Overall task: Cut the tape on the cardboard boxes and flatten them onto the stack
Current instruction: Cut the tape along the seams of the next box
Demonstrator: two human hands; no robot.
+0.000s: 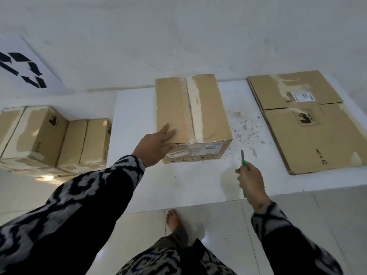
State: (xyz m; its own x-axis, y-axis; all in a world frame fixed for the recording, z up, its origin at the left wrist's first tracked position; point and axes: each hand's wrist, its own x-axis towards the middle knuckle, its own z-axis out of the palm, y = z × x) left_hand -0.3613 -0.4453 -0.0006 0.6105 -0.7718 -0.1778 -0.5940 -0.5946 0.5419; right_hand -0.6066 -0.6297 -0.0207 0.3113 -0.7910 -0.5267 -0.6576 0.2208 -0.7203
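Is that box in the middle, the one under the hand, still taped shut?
Yes, shut. The middle box has its top flaps closed flat, with tape running unbroken along the seam. The cutter has not touched it.

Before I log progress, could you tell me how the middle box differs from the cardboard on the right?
The middle box stands assembled, tape strip intact; the right cardboard lies flattened. The left hand rests on the box; nothing touches the cardboard. Both are brown, labelled and sit on the white sheet.
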